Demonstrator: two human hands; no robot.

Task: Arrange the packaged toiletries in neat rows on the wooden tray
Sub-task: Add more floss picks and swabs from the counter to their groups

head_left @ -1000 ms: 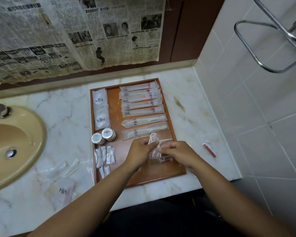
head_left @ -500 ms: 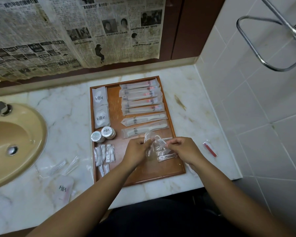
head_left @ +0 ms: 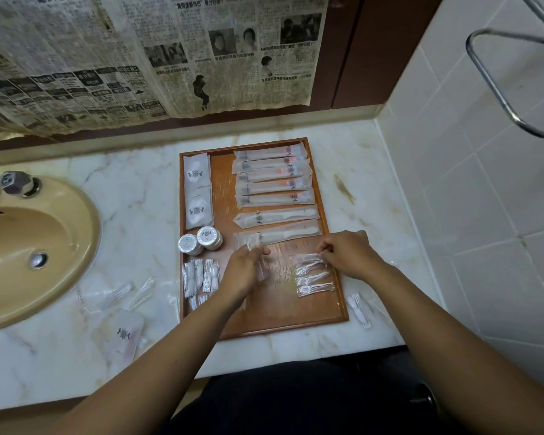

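The wooden tray lies on the marble counter. On it are a column of long toothbrush packets, two comb packets, two square white sachets, two round foil-lidded tubs and several cotton-bud packets. My left hand holds small clear floss-pick packets over the tray's middle. My right hand pinches the top packet of a short row of floss-pick packets at the tray's right side.
Loose clear packets and a white sachet lie on the counter left of the tray, another packet to its right. A beige sink sits at the left, a tiled wall with a metal rail at the right.
My hands have drawn apart. The bunch of clear packets they shared is split: my right hand has laid a row at the tray's right side, my left keeps the others.
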